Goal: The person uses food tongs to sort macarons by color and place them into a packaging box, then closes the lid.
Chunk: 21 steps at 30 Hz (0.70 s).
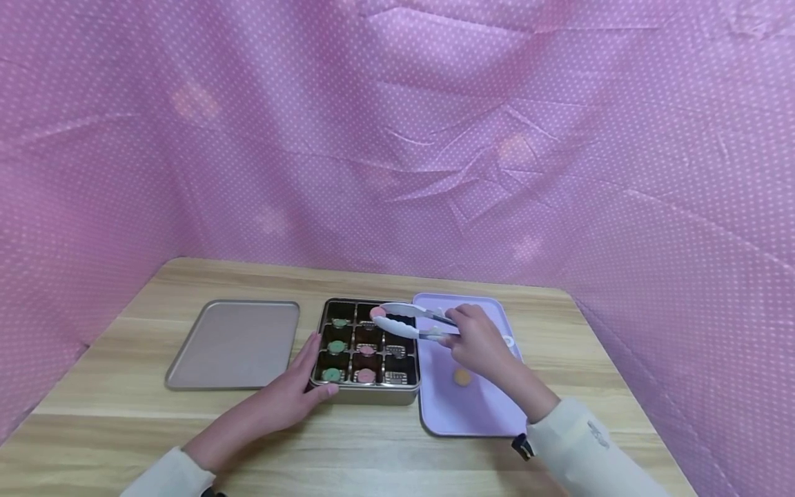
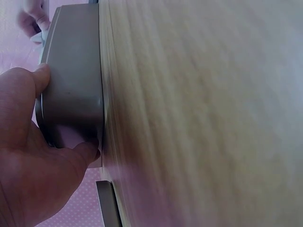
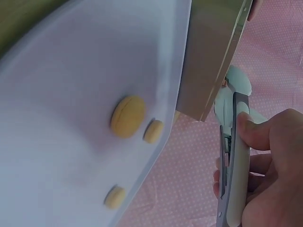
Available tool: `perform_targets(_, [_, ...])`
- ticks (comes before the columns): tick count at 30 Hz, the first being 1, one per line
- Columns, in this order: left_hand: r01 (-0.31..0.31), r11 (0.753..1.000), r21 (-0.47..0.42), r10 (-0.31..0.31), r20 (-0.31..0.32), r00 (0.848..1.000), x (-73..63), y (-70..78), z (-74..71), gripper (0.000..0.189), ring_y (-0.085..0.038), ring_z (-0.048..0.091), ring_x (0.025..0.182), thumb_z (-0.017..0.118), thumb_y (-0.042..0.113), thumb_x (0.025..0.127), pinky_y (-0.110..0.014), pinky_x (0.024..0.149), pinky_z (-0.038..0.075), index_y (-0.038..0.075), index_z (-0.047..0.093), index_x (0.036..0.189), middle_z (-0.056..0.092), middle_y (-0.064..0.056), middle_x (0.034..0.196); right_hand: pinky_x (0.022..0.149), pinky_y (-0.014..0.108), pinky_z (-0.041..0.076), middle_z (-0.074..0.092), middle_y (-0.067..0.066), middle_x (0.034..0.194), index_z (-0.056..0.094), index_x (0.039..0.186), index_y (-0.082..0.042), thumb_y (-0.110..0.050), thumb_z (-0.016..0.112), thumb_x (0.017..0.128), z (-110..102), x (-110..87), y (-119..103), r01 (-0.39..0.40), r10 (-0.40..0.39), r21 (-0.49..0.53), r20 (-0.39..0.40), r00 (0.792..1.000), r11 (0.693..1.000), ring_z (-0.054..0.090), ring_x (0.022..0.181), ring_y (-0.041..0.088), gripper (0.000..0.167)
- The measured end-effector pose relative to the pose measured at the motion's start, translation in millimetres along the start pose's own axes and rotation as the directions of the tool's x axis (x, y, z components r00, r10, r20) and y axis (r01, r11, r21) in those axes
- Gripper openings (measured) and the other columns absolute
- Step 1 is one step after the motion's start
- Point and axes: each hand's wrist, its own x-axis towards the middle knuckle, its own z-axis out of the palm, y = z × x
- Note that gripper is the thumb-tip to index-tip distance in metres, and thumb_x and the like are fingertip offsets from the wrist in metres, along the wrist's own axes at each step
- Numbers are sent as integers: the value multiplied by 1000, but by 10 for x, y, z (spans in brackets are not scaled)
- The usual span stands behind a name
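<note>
Placing a pink cookie (image 1: pixel 377 313) into the far middle compartment of a divided tin (image 1: pixel 375 396) looked to be the step in hand. In the head view, that cookie sat at the tips of the white tongs (image 1: pixel 397 327), over its compartment. The right hand (image 1: pixel 481 343) pinched the tongs together, and the left hand (image 1: pixel 286 400) clasped the tin's near left corner. Green cookies (image 1: pixel 336 347) stood in the left column, with two pink ones in the middle. The next move probably called for a straight drop between the dividers, then a slight release. A beige lid (image 1: pixel 239 345) lay to the left, apart from the tin, while a lilac tray (image 1: pixel 444 417) ran close along the right wall, leaving little room there.

In the left wrist view, the thumb lay at the tin's upper edge with fingers round the corner; bare table (image 2: pixel 203 94) spread out on the near side.

In the right wrist view, the thumb pressed one arm of the tongs. Their tips were partly hidden by the rim, so the firmness of the hold could not be told. Three yellow cookies (image 3: pixel 128 116) lay on the tray, two near its raised edge.
</note>
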Motion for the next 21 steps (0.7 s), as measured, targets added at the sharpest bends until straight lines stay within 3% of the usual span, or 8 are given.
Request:
perform_targets(8, [1, 1000, -3, -1, -1, 1000, -9, 2, 4, 105, -44, 11, 152, 51, 67, 95, -63, 121, 19, 16, -12, 162, -15, -11, 169, 83, 42, 54, 65, 7, 96, 70, 105, -2, -21, 84, 81, 44, 74, -32, 13, -13, -11, 2, 1000, 1000, 59, 95, 28, 34])
perform_targets(21, [3, 1000, -5, -3, 5, 1000, -16, 10, 1, 104, -42, 7, 153, 50, 68, 95, -62, 121, 16, 17, -13, 161, -16, -10, 169, 85, 43, 54, 66, 11, 102, 69, 113, 0, -22, 83, 81, 40, 106, -86, 5, -4, -21, 28, 1000, 1000, 58, 97, 28, 41])
